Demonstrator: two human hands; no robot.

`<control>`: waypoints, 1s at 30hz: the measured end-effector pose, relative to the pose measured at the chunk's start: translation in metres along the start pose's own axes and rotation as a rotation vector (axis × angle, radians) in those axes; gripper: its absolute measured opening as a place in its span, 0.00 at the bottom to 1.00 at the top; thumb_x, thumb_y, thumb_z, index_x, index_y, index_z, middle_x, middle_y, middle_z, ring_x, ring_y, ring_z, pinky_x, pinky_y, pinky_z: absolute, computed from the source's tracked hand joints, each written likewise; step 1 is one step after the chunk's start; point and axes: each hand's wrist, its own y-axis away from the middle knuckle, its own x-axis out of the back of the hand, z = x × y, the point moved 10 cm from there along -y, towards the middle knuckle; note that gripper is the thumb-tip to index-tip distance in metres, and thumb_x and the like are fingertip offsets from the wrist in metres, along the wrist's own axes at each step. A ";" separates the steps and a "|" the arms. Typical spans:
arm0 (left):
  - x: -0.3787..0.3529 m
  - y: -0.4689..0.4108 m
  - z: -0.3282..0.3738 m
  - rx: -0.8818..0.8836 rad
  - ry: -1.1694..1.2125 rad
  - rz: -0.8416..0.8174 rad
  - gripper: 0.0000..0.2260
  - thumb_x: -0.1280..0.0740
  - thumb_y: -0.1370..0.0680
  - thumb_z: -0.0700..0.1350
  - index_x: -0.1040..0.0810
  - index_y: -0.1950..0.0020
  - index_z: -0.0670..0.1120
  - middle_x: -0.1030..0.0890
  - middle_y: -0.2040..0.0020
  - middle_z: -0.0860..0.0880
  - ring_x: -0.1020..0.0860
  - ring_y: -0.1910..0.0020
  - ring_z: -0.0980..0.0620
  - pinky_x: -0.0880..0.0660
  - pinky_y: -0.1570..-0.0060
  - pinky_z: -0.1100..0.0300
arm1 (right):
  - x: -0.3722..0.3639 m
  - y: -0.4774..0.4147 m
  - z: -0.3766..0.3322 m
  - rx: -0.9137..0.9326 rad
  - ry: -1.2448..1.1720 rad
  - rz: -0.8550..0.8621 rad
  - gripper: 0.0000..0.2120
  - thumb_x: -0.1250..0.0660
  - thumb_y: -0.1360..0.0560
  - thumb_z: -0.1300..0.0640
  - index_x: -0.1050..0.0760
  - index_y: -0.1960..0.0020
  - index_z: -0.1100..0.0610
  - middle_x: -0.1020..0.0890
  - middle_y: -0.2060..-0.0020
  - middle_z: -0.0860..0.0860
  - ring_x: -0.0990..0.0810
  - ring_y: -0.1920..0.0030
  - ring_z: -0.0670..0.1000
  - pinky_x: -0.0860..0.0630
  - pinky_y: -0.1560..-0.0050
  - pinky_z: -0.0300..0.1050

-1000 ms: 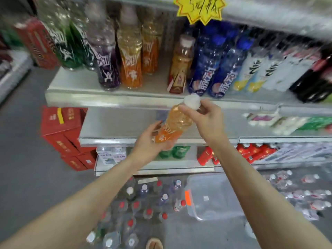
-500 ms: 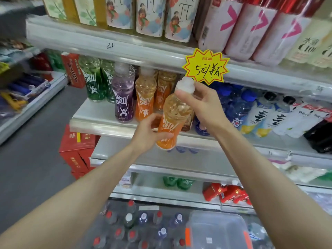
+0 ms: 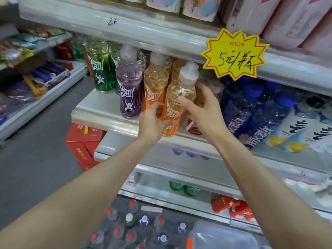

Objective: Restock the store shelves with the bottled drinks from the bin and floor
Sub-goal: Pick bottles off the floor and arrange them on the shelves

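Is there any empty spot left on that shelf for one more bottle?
Yes. On the shelf, the front left corner is bare, in front of the green bottles and left of the purple bottle. From the held orange bottle rightward to the blue bottles it is packed tight.

Yellow starburst price tag point(image 3: 234, 54), red cartons point(image 3: 84, 141)

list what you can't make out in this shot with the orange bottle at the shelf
Head view:
- right hand fingertips: behind the orange bottle.
- red-labelled bottle: mostly behind that hand.
- bin: cut by bottom edge.
- top-shelf bottles: cut by top edge.
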 end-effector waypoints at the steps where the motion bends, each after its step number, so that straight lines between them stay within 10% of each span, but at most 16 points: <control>1: 0.000 -0.003 0.000 0.000 -0.014 0.007 0.20 0.21 0.36 0.41 0.22 0.47 0.45 0.20 0.56 0.53 0.21 0.56 0.56 0.24 0.49 0.62 | 0.000 -0.003 0.003 -0.003 0.004 0.017 0.19 0.29 0.27 0.65 0.29 0.38 0.57 0.18 0.52 0.47 0.18 0.54 0.41 0.19 0.49 0.46; 5: -0.004 -0.014 -0.005 0.014 -0.001 0.022 0.19 0.22 0.34 0.41 0.22 0.45 0.44 0.20 0.54 0.53 0.23 0.55 0.57 0.27 0.52 0.66 | -0.004 -0.013 0.007 0.021 0.033 0.055 0.23 0.28 0.29 0.59 0.28 0.35 0.58 0.17 0.46 0.52 0.18 0.45 0.51 0.22 0.43 0.60; 20: -0.021 -0.036 -0.019 0.008 -0.012 0.021 0.20 0.25 0.29 0.43 0.23 0.39 0.42 0.19 0.44 0.48 0.22 0.45 0.51 0.29 0.47 0.63 | 0.000 -0.039 0.030 0.012 0.093 0.162 0.34 0.29 0.36 0.40 0.29 0.33 0.49 0.20 0.41 0.48 0.21 0.40 0.50 0.24 0.39 0.58; 30: -0.022 -0.022 -0.035 -0.003 0.193 -0.139 0.17 0.35 0.21 0.41 0.28 0.32 0.44 0.22 0.42 0.53 0.23 0.44 0.59 0.26 0.42 0.64 | -0.003 -0.038 0.045 -0.028 0.042 0.146 0.22 0.34 0.24 0.47 0.31 0.31 0.46 0.22 0.38 0.45 0.23 0.38 0.48 0.26 0.36 0.55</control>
